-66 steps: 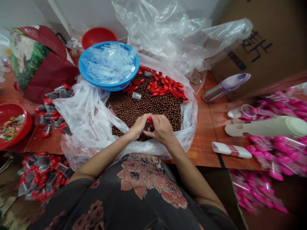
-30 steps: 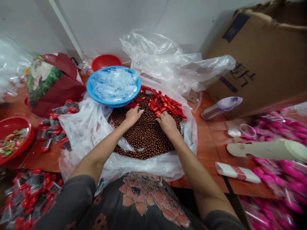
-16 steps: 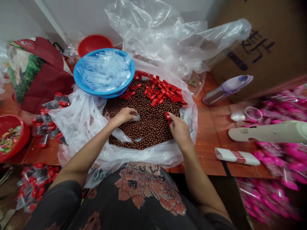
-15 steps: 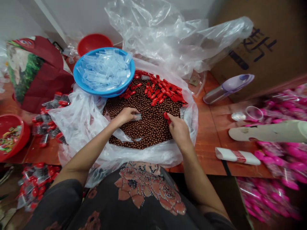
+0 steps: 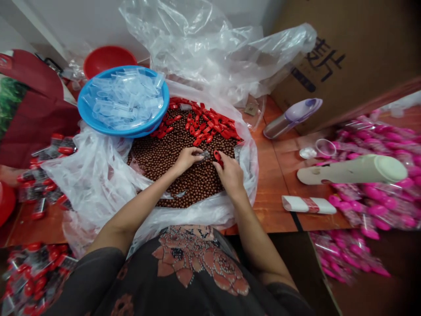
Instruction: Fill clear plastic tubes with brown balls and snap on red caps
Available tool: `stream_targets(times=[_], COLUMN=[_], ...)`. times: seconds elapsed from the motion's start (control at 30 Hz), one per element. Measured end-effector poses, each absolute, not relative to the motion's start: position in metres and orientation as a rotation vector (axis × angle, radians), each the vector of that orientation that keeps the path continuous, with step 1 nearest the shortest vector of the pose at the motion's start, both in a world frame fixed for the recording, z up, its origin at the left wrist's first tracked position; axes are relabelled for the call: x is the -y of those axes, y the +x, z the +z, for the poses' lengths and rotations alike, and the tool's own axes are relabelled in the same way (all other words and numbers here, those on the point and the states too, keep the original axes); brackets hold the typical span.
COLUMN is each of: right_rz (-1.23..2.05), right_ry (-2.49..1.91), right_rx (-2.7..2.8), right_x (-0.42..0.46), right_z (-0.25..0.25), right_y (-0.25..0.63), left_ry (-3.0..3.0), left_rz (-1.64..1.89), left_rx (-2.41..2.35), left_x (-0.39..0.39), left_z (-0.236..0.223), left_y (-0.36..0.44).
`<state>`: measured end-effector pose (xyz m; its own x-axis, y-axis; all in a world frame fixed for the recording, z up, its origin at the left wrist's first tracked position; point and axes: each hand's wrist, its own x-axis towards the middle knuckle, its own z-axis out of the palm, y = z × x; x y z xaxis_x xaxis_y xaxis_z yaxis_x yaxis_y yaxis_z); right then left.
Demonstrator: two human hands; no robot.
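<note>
My left hand (image 5: 189,159) is closed on a small clear plastic tube (image 5: 205,155), dark inside as if brown balls fill or show through it. My right hand (image 5: 231,173) pinches a red plastic cap (image 5: 217,157), a short gap to the right of the tube. Both hands are above a heap of shiny brown balls (image 5: 184,186) lying in an opened white plastic bag (image 5: 204,215). More red caps (image 5: 213,125) lie in a pile along the far side of the balls. A blue basin (image 5: 123,131) at the back left holds many clear tubes (image 5: 125,98).
Capped, filled tubes (image 5: 42,184) lie at left on the table and below it. A red bowl (image 5: 108,59) stands behind the basin. At right are a steel bottle (image 5: 279,125), a pale green flask (image 5: 342,171), a white packet (image 5: 309,205), pink-capped tubes (image 5: 378,206) and a cardboard box (image 5: 362,87).
My left hand has moved right and up with the tube, which now looks dark inside. The right hand still pinches the red cap, closer to the tube. The view has turned slightly right.
</note>
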<state>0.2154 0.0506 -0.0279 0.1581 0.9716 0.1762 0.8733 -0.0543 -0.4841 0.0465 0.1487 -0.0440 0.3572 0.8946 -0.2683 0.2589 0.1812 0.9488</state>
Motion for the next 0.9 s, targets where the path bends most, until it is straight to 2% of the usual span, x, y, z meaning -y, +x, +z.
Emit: stream_targets(times=[0.3, 0.57, 0.9], right_rz=[0.426, 0.770, 0.882], right_ry=[-1.822, -1.573, -1.358], right_rx=[1.402, 1.214, 1.449], right_x=[-0.051, -0.050, -0.044], right_z=[-0.035, -0.024, -0.007], right_y=[0.220, 0.216, 0.202], left_ry=[1.159, 0.805, 0.848], left_rz=[0.695, 0.649, 0.571], left_rx=[-1.042, -0.886, -0.845], left_x=[-0.144, -0.129, -0.092], left_z=[-0.045, -0.023, 0.002], left_y=[0.048, 0.039, 0.012])
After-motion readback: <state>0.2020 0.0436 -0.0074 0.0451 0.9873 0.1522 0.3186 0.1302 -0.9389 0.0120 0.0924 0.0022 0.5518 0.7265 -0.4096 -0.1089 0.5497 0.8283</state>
